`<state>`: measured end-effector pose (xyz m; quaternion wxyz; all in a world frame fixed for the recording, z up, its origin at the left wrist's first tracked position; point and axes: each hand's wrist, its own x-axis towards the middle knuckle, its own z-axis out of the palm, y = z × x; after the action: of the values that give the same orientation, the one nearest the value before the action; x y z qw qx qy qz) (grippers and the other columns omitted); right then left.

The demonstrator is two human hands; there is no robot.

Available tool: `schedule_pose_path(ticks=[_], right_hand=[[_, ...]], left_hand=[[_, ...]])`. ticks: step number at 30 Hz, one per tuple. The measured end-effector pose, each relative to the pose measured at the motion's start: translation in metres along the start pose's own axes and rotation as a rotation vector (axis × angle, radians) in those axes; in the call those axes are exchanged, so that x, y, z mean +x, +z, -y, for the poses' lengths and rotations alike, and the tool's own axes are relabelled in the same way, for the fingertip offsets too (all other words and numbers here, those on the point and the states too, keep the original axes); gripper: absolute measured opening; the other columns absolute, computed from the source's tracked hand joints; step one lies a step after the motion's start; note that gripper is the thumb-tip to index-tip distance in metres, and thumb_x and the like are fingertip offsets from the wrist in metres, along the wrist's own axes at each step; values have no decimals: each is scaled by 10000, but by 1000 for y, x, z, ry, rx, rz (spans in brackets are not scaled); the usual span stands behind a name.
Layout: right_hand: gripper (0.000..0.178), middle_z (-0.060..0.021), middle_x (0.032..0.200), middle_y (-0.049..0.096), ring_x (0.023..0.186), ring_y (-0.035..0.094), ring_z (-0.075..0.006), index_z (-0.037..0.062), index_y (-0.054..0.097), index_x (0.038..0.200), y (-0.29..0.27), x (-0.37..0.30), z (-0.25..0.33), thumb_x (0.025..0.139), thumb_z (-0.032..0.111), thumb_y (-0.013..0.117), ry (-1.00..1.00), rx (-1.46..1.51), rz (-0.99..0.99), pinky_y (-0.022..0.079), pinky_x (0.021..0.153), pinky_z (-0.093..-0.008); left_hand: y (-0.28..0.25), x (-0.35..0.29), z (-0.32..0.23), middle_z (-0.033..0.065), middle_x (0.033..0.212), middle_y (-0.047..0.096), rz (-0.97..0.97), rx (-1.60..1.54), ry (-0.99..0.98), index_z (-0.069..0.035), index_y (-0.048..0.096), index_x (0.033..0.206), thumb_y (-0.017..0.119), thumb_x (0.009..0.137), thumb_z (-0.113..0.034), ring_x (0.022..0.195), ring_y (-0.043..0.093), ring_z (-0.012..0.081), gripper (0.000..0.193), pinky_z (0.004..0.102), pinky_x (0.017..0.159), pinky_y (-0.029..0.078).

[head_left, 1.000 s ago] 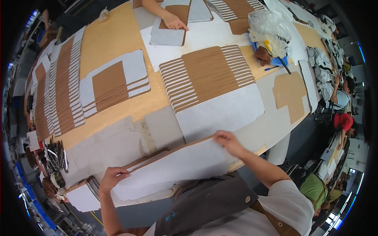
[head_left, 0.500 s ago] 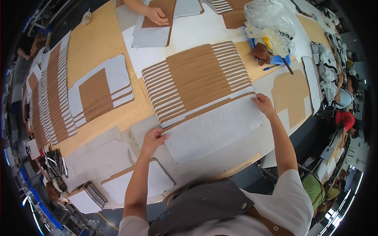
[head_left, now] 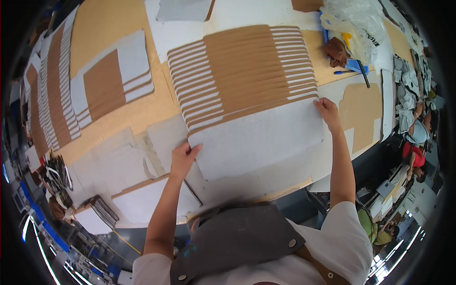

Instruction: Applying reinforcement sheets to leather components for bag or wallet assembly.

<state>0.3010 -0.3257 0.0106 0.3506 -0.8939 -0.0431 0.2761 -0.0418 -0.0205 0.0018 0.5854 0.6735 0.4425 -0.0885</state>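
A pale grey-white sheet (head_left: 259, 140) with a brown far edge lies at the near side of a fanned stack of brown-and-white panels (head_left: 247, 66). My left hand (head_left: 183, 159) pinches the sheet's left edge close to its far corner, thumb on top. At the opposite far corner my right hand (head_left: 328, 113) has its fingers closed on the right edge. The sheet's far edge lies up against the lowest panel of the stack. Each panel in the stack shows a wide brown middle and white ends, overlapping like steps.
Left of the stack lies a smaller set of overlapping panels (head_left: 104, 80), with long fanned rows (head_left: 59, 85) beyond. A brown template-like board (head_left: 363, 114) is at right. Behind it are a blue tray (head_left: 355, 65), a pen (head_left: 344, 72) and clear plastic bags (head_left: 351, 23). White sheets (head_left: 147, 202) lie near left.
The sheet's far edge has come closer to the stack, covering more of its lowest white strip. My view has shifted, and another person's hand at the top is out of sight.
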Motion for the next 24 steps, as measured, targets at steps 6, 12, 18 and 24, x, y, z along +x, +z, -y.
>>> schedule_pose_path(ticks=[6,12,18,24], right_hand=[[249,81,575,395,546,307,-20,52,532,654,0,6,2,827,221,594,-11,15,-8,250,470,-193],[229,90,586,406,547,315,-13,62,546,663,-3,13,3,831,212,589,24,36,17,251,479,-183],[217,91,587,409,544,313,-11,69,552,665,-4,17,2,827,207,593,5,14,14,251,478,-178],[210,68,572,446,548,367,-31,51,561,671,1,26,-9,793,212,621,-47,-50,-57,301,482,-199]], left_hand=[[7,-2,-7,56,530,536,-83,-48,-13,31,593,747,610,810,-200,472,505,85,240,238,440,421],[8,2,-16,46,532,526,-78,-38,-20,35,575,702,617,804,-200,479,511,83,259,232,430,429],[8,12,-8,51,513,514,-111,24,-12,32,529,615,654,772,-211,434,504,96,315,231,402,418],[6,11,-11,64,477,498,-100,19,-3,24,481,551,685,749,-222,389,495,101,375,233,379,402]])
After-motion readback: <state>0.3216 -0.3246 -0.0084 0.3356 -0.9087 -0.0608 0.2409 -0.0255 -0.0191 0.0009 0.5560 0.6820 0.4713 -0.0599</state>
